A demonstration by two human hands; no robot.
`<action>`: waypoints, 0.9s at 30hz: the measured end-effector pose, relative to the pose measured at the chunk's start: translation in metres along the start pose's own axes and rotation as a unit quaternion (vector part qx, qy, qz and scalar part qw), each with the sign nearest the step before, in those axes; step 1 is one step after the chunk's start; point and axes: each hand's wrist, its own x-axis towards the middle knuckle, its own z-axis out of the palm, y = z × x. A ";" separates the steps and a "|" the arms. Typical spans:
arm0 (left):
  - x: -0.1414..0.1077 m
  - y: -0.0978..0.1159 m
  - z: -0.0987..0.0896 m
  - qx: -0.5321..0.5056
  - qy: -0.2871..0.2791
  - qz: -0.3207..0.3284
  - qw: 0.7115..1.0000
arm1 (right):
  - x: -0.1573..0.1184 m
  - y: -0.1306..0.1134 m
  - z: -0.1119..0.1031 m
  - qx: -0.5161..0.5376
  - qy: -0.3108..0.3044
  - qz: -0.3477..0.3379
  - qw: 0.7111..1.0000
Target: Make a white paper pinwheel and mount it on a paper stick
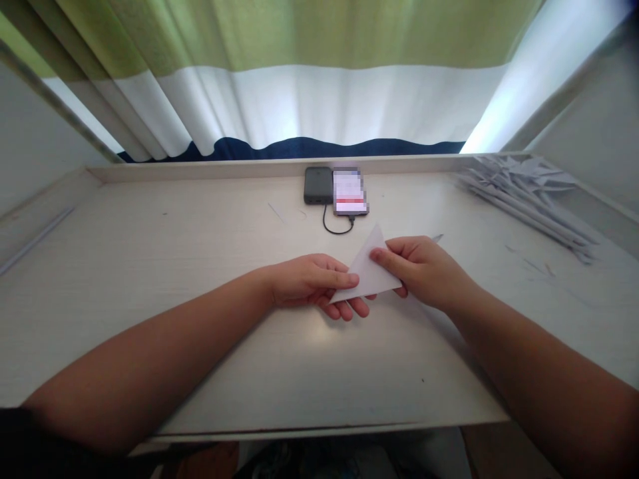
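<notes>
A white paper triangle (pixel 368 272) is held up between both hands above the middle of the table, one point toward the curtain. My left hand (pixel 319 283) grips its lower left corner, thumb on top and fingers underneath. On the other side my right hand (pixel 424 269) pinches the right edge, with the thumb lying on the paper's face. The fingers under the sheet are partly hidden. A small pointed grey object (pixel 437 238) shows just behind my right hand; its kind cannot be made out.
At the table's back edge lie a dark power bank (pixel 318 185) and a phone (pixel 349 193), joined by a short black cable (pixel 338 232). Cut paper strips (pixel 524 199) are heaped at the far right. A long strip (pixel 37 239) lies at left. Behind hangs a curtain (pixel 309 100).
</notes>
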 end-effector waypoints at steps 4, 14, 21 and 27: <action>-0.001 0.000 -0.002 0.025 0.007 -0.019 0.999 | -0.001 -0.001 -0.006 0.009 -0.007 -0.011 1.000; -0.002 0.001 0.001 0.028 0.019 -0.027 0.999 | -0.001 0.000 -0.021 0.015 0.009 -0.025 1.000; 0.000 0.003 0.007 0.068 0.074 -0.031 0.994 | 0.000 0.002 -0.025 0.030 0.004 -0.033 0.999; -0.001 0.004 0.006 0.099 0.094 -0.042 0.990 | -0.001 0.002 -0.027 0.025 -0.010 -0.047 0.999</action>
